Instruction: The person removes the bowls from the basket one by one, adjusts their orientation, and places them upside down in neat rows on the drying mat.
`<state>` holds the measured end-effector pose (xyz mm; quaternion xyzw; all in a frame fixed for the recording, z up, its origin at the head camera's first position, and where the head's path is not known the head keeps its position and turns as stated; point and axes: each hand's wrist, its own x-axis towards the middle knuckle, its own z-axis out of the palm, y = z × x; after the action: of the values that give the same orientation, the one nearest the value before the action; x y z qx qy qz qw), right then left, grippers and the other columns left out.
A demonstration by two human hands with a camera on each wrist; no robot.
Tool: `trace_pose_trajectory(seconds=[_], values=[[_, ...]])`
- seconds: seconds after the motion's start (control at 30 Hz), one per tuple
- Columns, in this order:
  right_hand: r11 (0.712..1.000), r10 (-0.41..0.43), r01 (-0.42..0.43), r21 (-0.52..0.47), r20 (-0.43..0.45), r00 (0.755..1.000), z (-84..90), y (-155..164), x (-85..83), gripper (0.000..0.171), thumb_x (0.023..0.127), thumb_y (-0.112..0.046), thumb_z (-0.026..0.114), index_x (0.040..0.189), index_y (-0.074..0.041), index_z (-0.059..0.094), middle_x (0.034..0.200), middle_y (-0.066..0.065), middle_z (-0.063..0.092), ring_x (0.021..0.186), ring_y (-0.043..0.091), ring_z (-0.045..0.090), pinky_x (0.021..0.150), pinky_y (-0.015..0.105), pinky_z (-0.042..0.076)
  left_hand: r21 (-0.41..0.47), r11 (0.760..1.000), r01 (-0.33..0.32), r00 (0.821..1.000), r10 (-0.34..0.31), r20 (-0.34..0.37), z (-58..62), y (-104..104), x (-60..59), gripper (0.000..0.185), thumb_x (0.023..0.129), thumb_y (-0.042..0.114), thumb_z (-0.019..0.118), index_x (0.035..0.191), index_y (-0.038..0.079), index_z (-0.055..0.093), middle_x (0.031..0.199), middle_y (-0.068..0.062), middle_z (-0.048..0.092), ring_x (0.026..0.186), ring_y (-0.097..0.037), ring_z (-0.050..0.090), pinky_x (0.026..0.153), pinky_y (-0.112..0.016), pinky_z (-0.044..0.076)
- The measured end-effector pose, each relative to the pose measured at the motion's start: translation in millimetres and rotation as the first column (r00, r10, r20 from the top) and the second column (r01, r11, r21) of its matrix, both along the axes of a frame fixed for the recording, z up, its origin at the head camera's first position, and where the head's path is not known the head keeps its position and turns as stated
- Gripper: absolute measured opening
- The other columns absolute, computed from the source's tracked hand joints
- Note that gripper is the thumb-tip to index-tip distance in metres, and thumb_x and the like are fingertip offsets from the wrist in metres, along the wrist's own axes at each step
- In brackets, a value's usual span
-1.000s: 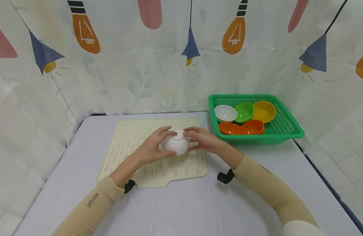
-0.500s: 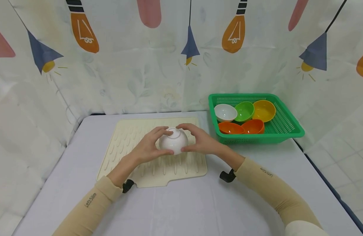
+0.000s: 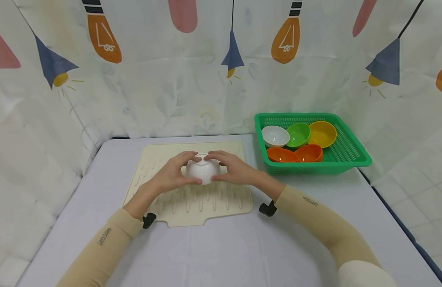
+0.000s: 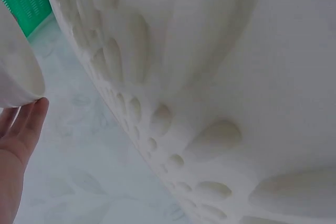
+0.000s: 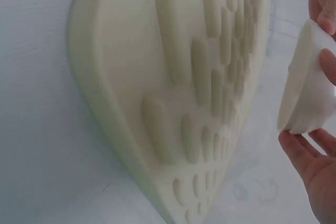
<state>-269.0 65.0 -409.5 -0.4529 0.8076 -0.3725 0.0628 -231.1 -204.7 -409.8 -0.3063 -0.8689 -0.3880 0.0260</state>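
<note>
White plastic, round and upturned, the small bowl (image 3: 203, 172) sits between our fingers: our left hand (image 3: 169, 176) cups its left side and our right hand (image 3: 234, 171) its right, fingertips curled over the foot ring, grasping it from both sides. From the right wrist view its rim looks lifted a little off the cream ribbed silicone draining mat (image 3: 152, 191) just beneath our fingers; we cannot tell whether any edge touches. Out to the right of our right hand, well apart, stands the green plastic mesh basket (image 3: 350, 159) on the pale table (image 3: 224, 247), with more bowls in it. Smooth plastic held by fingertips could slip, we judge, and a rim landing on a raised rib could leave the bowl tilted or rocking.
</note>
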Motion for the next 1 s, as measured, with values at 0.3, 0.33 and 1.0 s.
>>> trace_pose_trajectory(seconds=[0.3, 0.33, 1.0], values=[[0.998, -0.012, 0.015, 0.059, -0.042, 0.999, -4.3, -33, -16.2, 0.06, 0.091, -0.02, 0.082, 0.144, -0.011, 0.056, 0.153, 0.011, 0.047, 0.139, 0.024, 0.045, 0.098, 0.04, 0.054, -0.046, 0.999, -0.011, 0.995, 0.016, 0.096, -0.3, -27, -19.5, 0.065, 0.077, 0.03, 0.094, 0.127, 0.012, 0.057, 0.146, -0.011, 0.05, 0.135, -0.033, 0.046, 0.104, -0.054, 0.047], [0.998, -0.01, 0.013, 0.065, -0.045, 0.999, -4.7, -36, -18.3, 0.06, 0.091, -0.02, 0.082, 0.144, -0.011, 0.055, 0.153, 0.01, 0.047, 0.139, 0.023, 0.044, 0.099, 0.039, 0.053, -0.044, 0.999, -0.014, 0.995, 0.018, 0.101, -0.5, -30, -21.2, 0.065, 0.076, 0.029, 0.094, 0.126, 0.011, 0.057, 0.145, -0.011, 0.05, 0.134, -0.033, 0.046, 0.104, -0.055, 0.047], [0.993, -0.029, 0.035, 0.115, -0.059, 0.998, -27.6, -121, -49.8, 0.062, 0.093, -0.019, 0.08, 0.148, -0.011, 0.051, 0.158, 0.01, 0.043, 0.148, 0.02, 0.034, 0.116, 0.024, 0.03, -0.175, 0.979, -0.109, 0.966, 0.146, 0.213, 2.1, -90, -43.8, 0.063, 0.078, 0.024, 0.093, 0.122, 0.005, 0.051, 0.139, -0.019, 0.048, 0.132, -0.046, 0.044, 0.094, -0.057, 0.05]])
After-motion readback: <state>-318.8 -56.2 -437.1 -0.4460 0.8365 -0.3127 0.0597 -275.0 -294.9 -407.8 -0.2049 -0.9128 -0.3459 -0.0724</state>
